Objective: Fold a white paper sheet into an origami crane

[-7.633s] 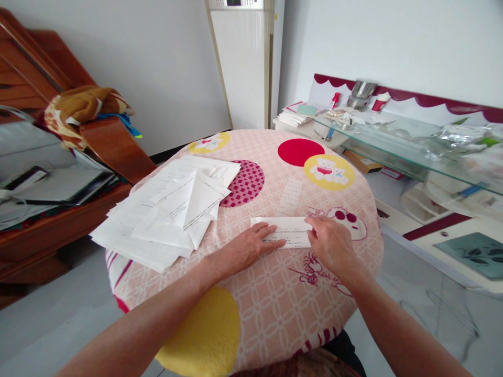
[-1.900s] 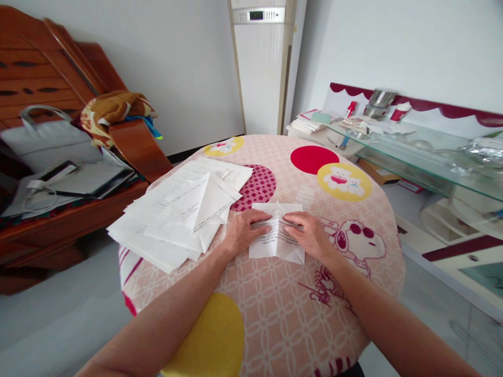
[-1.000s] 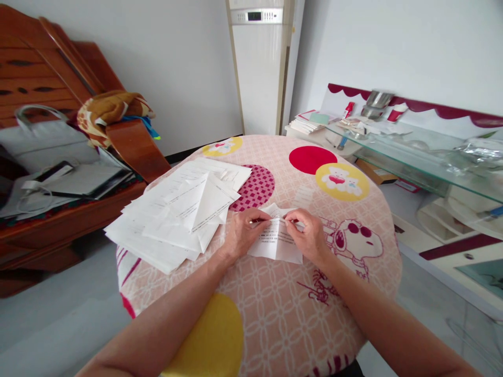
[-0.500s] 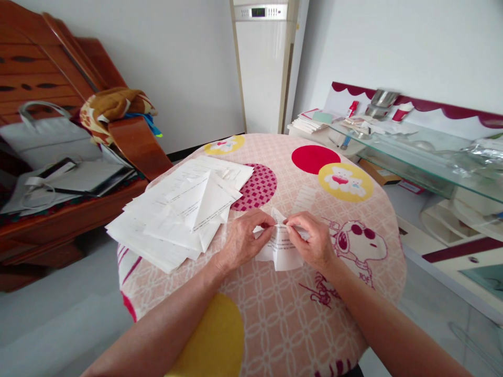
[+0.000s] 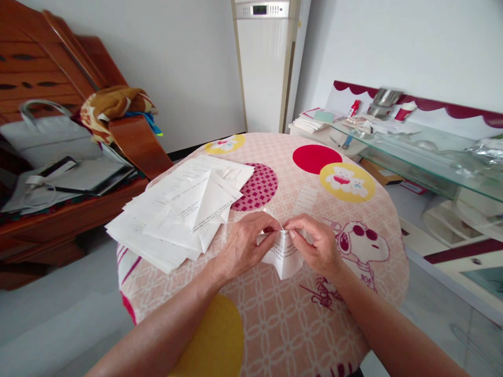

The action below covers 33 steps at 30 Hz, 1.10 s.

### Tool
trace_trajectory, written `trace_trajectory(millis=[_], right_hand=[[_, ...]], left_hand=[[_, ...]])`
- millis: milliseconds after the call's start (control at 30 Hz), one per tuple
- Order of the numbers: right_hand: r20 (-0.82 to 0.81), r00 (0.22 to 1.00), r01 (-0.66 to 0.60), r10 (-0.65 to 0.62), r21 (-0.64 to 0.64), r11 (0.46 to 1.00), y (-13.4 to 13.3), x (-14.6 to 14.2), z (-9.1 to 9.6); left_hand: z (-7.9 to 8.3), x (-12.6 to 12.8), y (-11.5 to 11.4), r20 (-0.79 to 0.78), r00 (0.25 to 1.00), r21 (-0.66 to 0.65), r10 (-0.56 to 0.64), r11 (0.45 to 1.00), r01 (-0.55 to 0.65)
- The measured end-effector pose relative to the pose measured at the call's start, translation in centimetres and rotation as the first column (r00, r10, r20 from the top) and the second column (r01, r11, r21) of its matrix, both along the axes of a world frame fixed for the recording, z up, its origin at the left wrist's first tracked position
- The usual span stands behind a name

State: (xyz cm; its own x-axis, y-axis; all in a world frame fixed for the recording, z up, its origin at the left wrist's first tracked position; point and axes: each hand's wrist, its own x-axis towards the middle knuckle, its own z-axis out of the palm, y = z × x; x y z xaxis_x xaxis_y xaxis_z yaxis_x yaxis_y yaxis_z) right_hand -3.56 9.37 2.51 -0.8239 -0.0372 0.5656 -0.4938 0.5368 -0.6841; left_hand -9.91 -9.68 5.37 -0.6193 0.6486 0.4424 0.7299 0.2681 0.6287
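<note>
Near the middle of the round table [image 5: 275,324], just above its soft, quilted-looking pink cloth, both hands meet over 1 small folded paper [image 5: 283,256]. The left hand [image 5: 240,247] pinches the paper's upper left edge between thumb and fingertips, fingers curled tight. The right hand [image 5: 314,243] pinches the upper right edge the same way, thumb against bent forefinger. The paper is white and thin, printed with fine dark text, creased down its middle so that it hangs in a shallow V with its pointed lower corner close to the cloth; whether that corner touches, I cannot tell.

The cloth bears a lattice of pale rings, a flat red circle [image 5: 316,158], a yellow circle with 2 bears [image 5: 347,182], a checked maroon circle [image 5: 257,187] and a cartoon dog in sunglasses [image 5: 363,246]. Left of the hands lies a loose, fanned stack of white sheets [image 5: 176,212], some folded into triangles. Beyond the table stands a tall white cabinet [image 5: 265,63], and to the right a glass shelf [image 5: 416,157].
</note>
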Motion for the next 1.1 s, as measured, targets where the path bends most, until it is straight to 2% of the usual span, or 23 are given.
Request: trace_trajectory(millis=[167, 333, 500, 767, 1100], right_hand=[[-0.045, 0.999, -0.010, 0.010, 0.013, 1.000, -0.19, 0.22, 0.38], [-0.062, 0.998, -0.008, 0.009, 0.028, 1.000, -0.36, 0.38, 0.80], [-0.019, 0.999, -0.048, 0.047, -0.048, 0.998, -0.37, 0.37, 0.90], [0.084, 0.991, -0.086, 0.104, -0.191, 0.978, -0.18, 0.26, 0.90], [0.140, 0.989, -0.023, 0.053, -0.209, 0.978, -0.70, 0.07, 0.59]], left_hand=[[-0.19, -0.01, 0.04, -0.053, 0.998, 0.024, 0.036, 0.999, -0.034], [-0.10, -0.10, -0.01, -0.105, 0.994, 0.026, -0.029, 0.999, 0.032], [0.07, -0.28, -0.21, -0.082, 0.997, 0.040, -0.009, 0.999, 0.013], [0.17, -0.57, -0.27, 0.077, 0.993, 0.096, -0.087, 0.992, 0.079], [0.23, -0.24, 0.49, 0.371, 0.925, 0.151, -0.086, 0.988, 0.031]])
